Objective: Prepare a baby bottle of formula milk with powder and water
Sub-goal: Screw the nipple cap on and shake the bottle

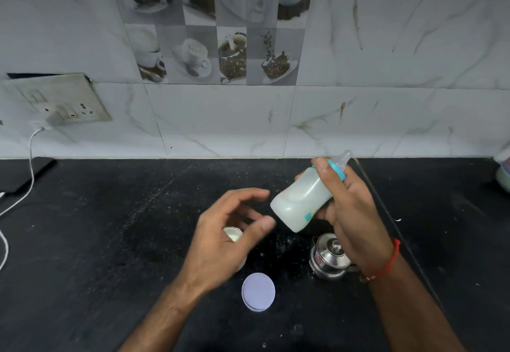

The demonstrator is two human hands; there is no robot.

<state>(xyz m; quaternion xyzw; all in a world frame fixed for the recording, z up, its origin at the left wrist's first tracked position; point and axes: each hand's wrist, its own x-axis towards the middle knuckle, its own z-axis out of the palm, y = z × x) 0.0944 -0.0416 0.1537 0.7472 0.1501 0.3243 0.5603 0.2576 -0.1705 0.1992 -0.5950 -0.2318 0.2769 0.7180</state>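
Note:
My right hand (352, 208) holds the baby bottle (300, 201) tilted in the air, its blue collar and clear teat up to the right, its base down to the left. White milk fills the bottle. My left hand (229, 238) hovers beside the bottle's base with fingers curled apart and nothing in them. Under the left hand an open white powder container (233, 234) shows only partly. Its pale round lid (258, 291) lies flat on the black counter (110, 241) nearer to me. A small steel kettle (329, 257) with its lid on stands below my right hand.
A white charger sits in the wall socket (69, 103) at the left, and its cable (30, 158) trails down to a dark phone on the counter's left edge. Part of a container (503, 169) shows at the far right. Powder specks dot the counter.

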